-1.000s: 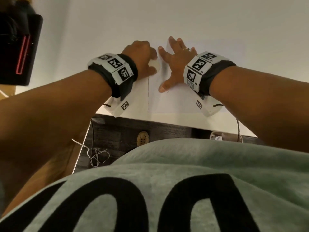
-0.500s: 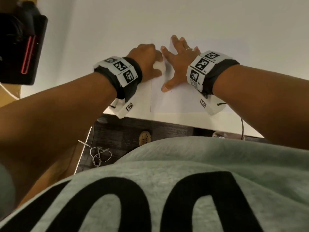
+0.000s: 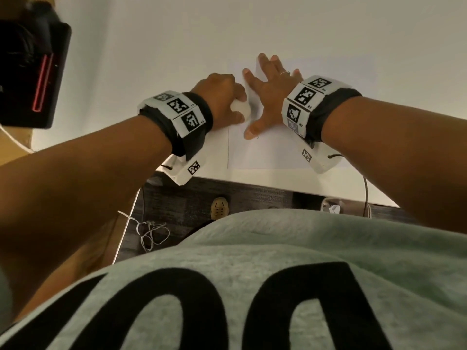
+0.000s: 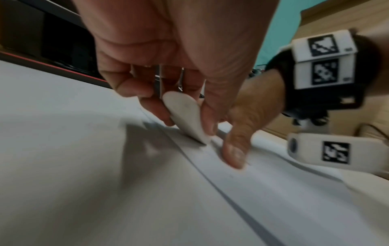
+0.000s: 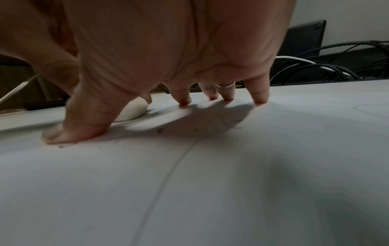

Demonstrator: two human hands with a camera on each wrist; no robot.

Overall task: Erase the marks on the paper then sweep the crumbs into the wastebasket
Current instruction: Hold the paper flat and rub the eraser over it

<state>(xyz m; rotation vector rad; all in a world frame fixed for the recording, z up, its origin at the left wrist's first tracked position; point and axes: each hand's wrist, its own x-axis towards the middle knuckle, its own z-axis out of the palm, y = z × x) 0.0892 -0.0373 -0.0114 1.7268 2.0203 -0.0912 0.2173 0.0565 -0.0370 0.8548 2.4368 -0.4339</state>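
White table (image 3: pixel 177 46) carries the paper (image 3: pixel 267 155) near its front edge. Right hand (image 3: pixel 271 97), fingers splayed flat, pins the sheet so it won't slide. Left hand (image 3: pixel 219 97) pinches the eraser (image 4: pixel 185 116), tip on the paper's left edge. Dark crumbs (image 5: pixel 160 130) lie nearby. Wastebasket unseen.

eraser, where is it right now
The white rounded eraser is pinched in the left hand, its tip on the white paper sheet beside the right hand's thumb.
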